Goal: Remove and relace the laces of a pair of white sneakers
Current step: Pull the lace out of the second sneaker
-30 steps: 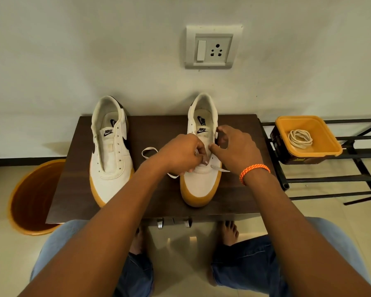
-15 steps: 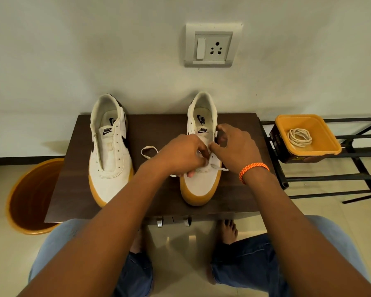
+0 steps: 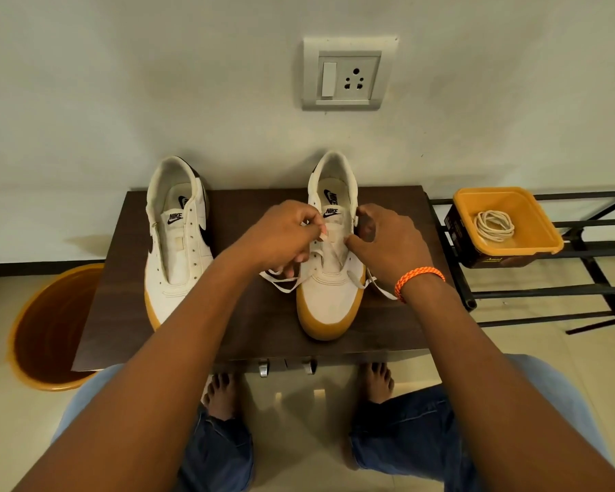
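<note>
Two white sneakers with tan soles stand on a dark wooden table (image 3: 249,324), toes toward me. The left sneaker (image 3: 178,243) has no lace in its eyelets. The right sneaker (image 3: 329,278) carries a flat white lace (image 3: 281,280) through its lower eyelets, with loose ends trailing off both sides. My left hand (image 3: 281,236) pinches the lace at the sneaker's left eyelet row, near the tongue. My right hand (image 3: 384,239), an orange band on its wrist, pinches the lace at the right eyelet row.
A yellow tub (image 3: 533,221) holding a coiled white lace (image 3: 494,225) rests on a black metal rack (image 3: 590,264) to the right. An orange bucket (image 3: 47,328) stands on the floor at the left. A wall socket (image 3: 348,78) is above. My bare feet are under the table.
Both hands have moved up the right sneaker from the toe-end eyelets toward the tongue. The loose lace ends now lie lower beside the toe on both sides.
</note>
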Demonstrator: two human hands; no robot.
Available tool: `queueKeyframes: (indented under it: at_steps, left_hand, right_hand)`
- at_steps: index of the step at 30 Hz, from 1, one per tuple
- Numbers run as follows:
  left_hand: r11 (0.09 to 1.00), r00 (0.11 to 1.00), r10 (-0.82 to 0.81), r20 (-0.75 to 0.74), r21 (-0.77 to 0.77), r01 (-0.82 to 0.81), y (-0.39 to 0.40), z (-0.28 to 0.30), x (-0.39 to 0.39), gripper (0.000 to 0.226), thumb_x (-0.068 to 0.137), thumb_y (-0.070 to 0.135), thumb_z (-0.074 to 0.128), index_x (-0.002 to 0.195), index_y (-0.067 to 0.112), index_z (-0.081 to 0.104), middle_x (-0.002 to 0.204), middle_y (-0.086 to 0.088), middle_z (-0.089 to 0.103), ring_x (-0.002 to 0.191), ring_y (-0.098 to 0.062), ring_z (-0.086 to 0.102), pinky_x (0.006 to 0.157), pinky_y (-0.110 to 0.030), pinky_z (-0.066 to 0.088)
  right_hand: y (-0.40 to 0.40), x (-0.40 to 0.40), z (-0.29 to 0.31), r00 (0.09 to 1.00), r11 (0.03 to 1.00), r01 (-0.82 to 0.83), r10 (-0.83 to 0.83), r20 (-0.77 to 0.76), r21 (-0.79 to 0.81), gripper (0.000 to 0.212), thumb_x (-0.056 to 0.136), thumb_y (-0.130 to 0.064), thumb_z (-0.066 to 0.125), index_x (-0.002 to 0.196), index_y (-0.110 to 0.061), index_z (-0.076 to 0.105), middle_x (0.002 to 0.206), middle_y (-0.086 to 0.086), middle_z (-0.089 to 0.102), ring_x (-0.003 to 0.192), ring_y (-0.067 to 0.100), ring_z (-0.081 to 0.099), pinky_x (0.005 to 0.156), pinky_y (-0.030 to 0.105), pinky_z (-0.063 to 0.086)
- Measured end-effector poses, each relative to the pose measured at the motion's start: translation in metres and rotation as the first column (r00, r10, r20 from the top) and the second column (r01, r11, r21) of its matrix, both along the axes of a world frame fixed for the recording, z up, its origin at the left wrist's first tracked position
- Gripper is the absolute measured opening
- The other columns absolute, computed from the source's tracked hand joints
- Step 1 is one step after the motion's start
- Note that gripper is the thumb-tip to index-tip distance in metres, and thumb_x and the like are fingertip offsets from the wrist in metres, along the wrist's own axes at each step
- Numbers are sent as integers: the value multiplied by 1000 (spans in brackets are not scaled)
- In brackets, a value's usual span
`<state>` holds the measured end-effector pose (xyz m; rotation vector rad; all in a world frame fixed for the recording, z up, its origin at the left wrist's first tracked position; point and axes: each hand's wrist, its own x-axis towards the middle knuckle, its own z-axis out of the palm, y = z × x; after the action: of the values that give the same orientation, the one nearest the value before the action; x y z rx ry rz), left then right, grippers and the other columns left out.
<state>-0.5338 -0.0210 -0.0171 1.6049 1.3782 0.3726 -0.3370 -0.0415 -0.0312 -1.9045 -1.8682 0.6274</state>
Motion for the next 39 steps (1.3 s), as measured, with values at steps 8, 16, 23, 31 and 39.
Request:
queueKeyframes:
  at_steps: [8, 16, 23, 31, 39]
  left_hand:
    - [986, 978, -165, -126, 0, 166, -12, -9, 21, 12, 102, 21, 67, 112, 19, 74, 62, -7, 69, 42, -9, 61, 50, -31, 60]
    - [985, 966, -161, -202, 23, 169, -11, -13, 23, 15, 103, 12, 62, 104, 19, 75, 83, -1, 71, 51, -12, 67, 53, -34, 63]
    - [989, 994, -112, 15, -94, 113, -4, 3, 0, 16, 111, 17, 51, 105, 12, 66, 55, -4, 55, 39, -16, 48, 44, -30, 50]
    - [984, 973, -172, -153, 10, 175, -13, -11, 20, 15, 101, 33, 70, 113, 24, 73, 56, -5, 69, 43, -16, 65, 49, -33, 60]
    - [989, 969, -132, -208, 43, 144, -11, -16, 24, 6, 100, 22, 71, 101, 22, 77, 59, -1, 69, 42, -13, 65, 53, -33, 62]
  right_hand:
    - [0, -1, 0, 1000, 1000, -9, 9, -2, -8, 36, 92, -35, 72, 125, -24, 66, 106, -3, 72, 94, 20, 69, 82, 39, 60]
    - [-1, 0, 0, 1000, 1000, -8, 8, -16, -5, 34, 92, -35, 71, 124, -26, 66, 106, -5, 72, 92, 17, 68, 81, 37, 59]
    - [0, 0, 0, 1000, 1000, -8, 8, -21, -6, 37, 92, -37, 73, 127, -25, 67, 107, -4, 72, 94, 18, 67, 82, 36, 58]
    - [1, -1, -1, 1000, 1000, -12, 12, -1, -1, 34, 93, -33, 71, 125, -23, 66, 106, -3, 72, 94, 19, 68, 79, 32, 55]
    - [0, 0, -1, 1000, 1000, -13, 13, 0, -3, 35, 92, -34, 72, 125, -24, 66, 106, -3, 72, 93, 19, 68, 82, 38, 59]
